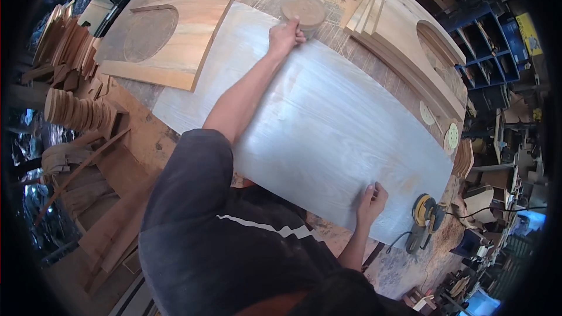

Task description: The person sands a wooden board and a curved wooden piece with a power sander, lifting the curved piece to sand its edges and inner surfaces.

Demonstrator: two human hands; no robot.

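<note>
Pinching the near rim of a round, dusty brown wooden disc [302, 10], the left hand [284, 38] has its fingers curled in tight. With so one-sided a hold, I reckon the disc could tip and scuff the broad, pale silvery-grey sheet [328, 117] lying below that hand. The right hand [372, 199] looks empty, loosely half-curled above the sheet's near side; a careless sweep outward might knock the yellow-and-black sander [424, 213] beside it, or snag its cord. Wavy grain streaks the smooth, shiny sheet; left of the left hand, a honey-toned board [202, 26] has a curved cutout.
</note>
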